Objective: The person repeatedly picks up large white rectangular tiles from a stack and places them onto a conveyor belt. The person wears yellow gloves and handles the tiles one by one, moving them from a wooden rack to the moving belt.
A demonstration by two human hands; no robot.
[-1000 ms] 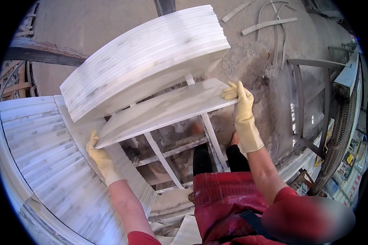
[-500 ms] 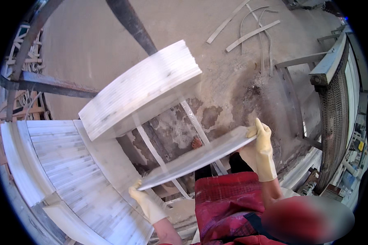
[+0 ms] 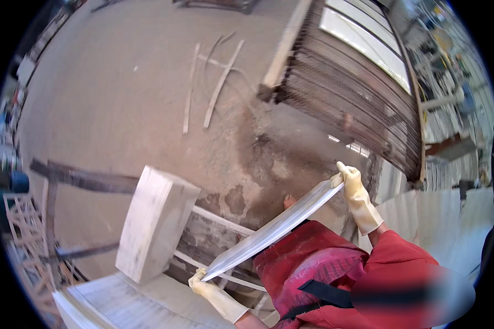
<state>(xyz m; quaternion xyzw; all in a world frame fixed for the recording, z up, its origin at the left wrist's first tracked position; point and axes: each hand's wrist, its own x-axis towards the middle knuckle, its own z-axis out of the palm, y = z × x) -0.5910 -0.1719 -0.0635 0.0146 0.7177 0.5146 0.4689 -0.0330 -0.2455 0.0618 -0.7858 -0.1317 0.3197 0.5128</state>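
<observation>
A long, thin white-grey stone slab (image 3: 273, 234) is held in front of my red apron, its right end farther away and higher in the picture. My left hand (image 3: 218, 295), in a cream rubber glove, pinches the near left end. At the far right end, my right hand (image 3: 358, 198), gloved alike, has its fingers wrapped round the edge. To the left, a neat block of stacked white slabs (image 3: 151, 223) rests on pale rails, apart from both hands.
A brown mesh conveyor belt (image 3: 335, 104) stands at the upper right, bearing white panels (image 3: 365, 46). Loose pale strips (image 3: 191, 90) lie on the floor beyond the stack. A dark metal beam (image 3: 88, 178) runs at the left. A bare foot (image 3: 289, 201) shows beyond the slab.
The view has turned to the right, so the stack sits further left and the conveyor shows more fully. The slab is still in both hands and slants more steeply in the picture.
</observation>
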